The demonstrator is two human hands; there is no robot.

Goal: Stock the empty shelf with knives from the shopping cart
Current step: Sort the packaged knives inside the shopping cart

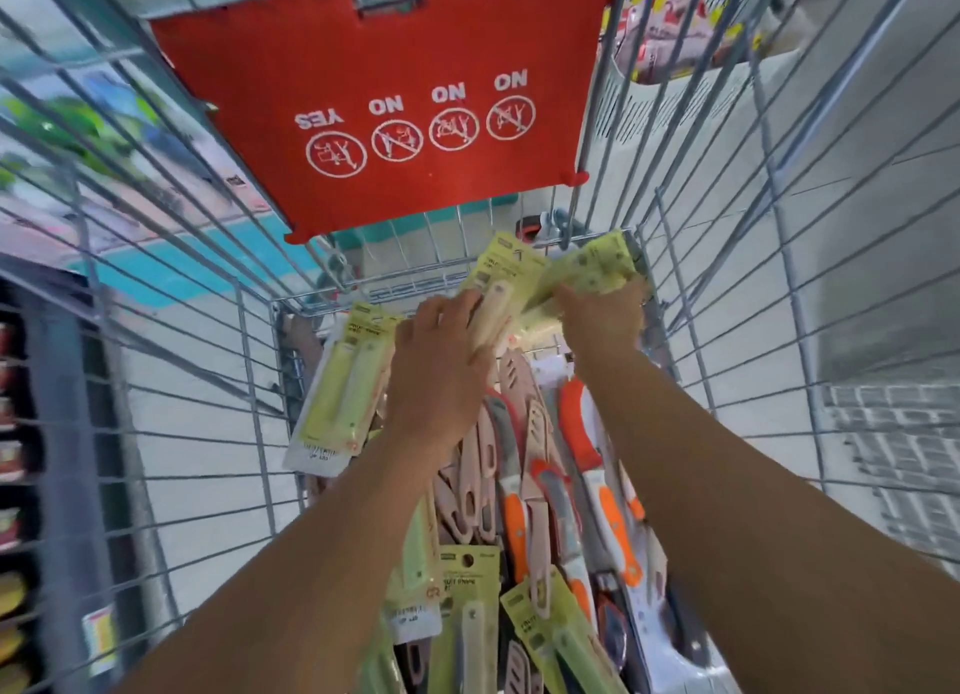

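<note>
I look down into a wire shopping cart [260, 392] full of packaged knives. Its bottom is covered with a pile of knives [545, 496] with pink, orange and green handles. My left hand [441, 361] grips a pale-handled knife on a yellow-green card [501, 278] at the far end of the cart. My right hand [605, 319] holds a bunch of yellow-green knife packs [597, 267] right beside it. Another green knife pack [343, 387] leans against the cart's left wall. No shelf to stock is in view.
The red child-seat flap [395, 96] with YES/NO pictograms hangs over the cart's far end. A white perforated basket with packaged goods [675, 70] stands beyond the cart at upper right. Store shelving [21, 459] runs along the left edge.
</note>
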